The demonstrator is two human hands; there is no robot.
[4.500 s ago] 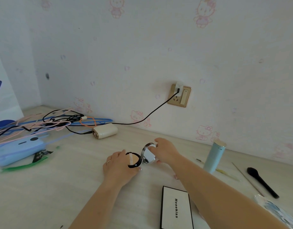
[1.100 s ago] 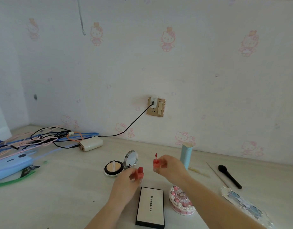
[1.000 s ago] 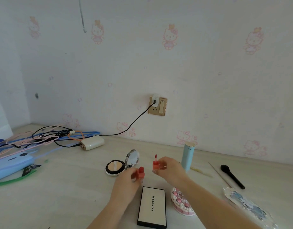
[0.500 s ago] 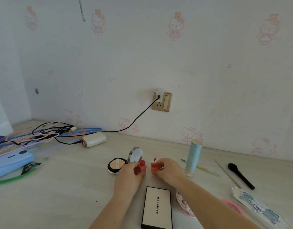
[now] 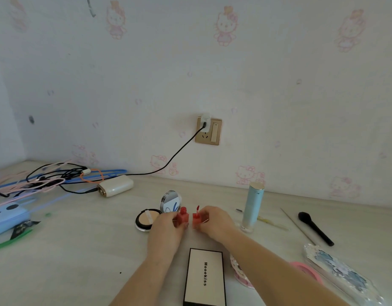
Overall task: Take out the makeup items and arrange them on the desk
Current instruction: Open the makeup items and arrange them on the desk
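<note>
Two small red lip gloss pieces are sitting side by side: the bottle (image 5: 182,217) and the wand cap (image 5: 196,218). An open powder compact (image 5: 147,218) is lying just left, mirror tilted up. A white palette box (image 5: 205,278) is lying nearer. A pale blue tube (image 5: 253,206) is standing upright.

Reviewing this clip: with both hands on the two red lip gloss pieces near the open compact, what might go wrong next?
1. The right hand holds the wand cap with its wet applicator up; it may smear fingers or the desk.
2. The open compact sits close to the left hand; a nudge might tip its mirror lid.
3. The uncapped gloss bottle is small and may topple when set down.
</note>
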